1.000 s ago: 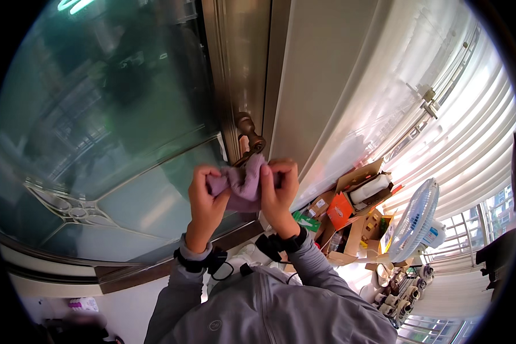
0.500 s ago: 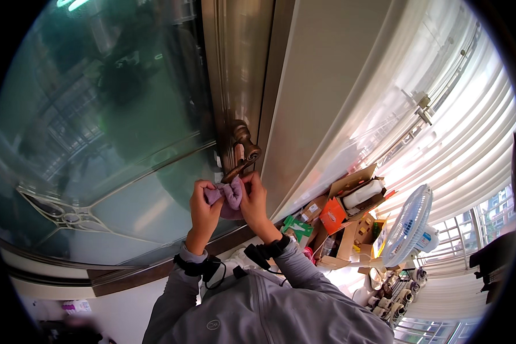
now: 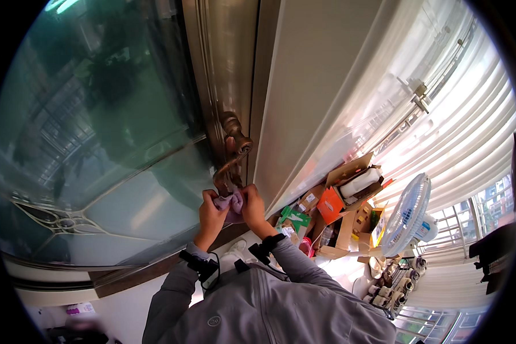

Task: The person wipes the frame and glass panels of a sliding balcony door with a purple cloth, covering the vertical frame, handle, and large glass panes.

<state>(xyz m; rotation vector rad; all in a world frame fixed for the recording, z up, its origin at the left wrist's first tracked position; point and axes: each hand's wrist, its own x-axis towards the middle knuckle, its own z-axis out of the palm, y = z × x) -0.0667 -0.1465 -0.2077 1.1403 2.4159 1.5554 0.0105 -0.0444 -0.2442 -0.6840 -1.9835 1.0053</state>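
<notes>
Both hands are meeting just below the middle of the frame. The left hand (image 3: 211, 213) is pinching one side of a purple cloth (image 3: 235, 208), thumb and fingers closed on it, and the right hand (image 3: 254, 207) is gripping the other side, fingers curled in too. The cloth's sitting bunched between them, right at the low end of a bronze door handle (image 3: 242, 144); can't tell if it's wrapping around the lever. A glass door (image 3: 126, 120) is filling the left side, and a fan (image 3: 407, 215) is standing lower right.
</notes>
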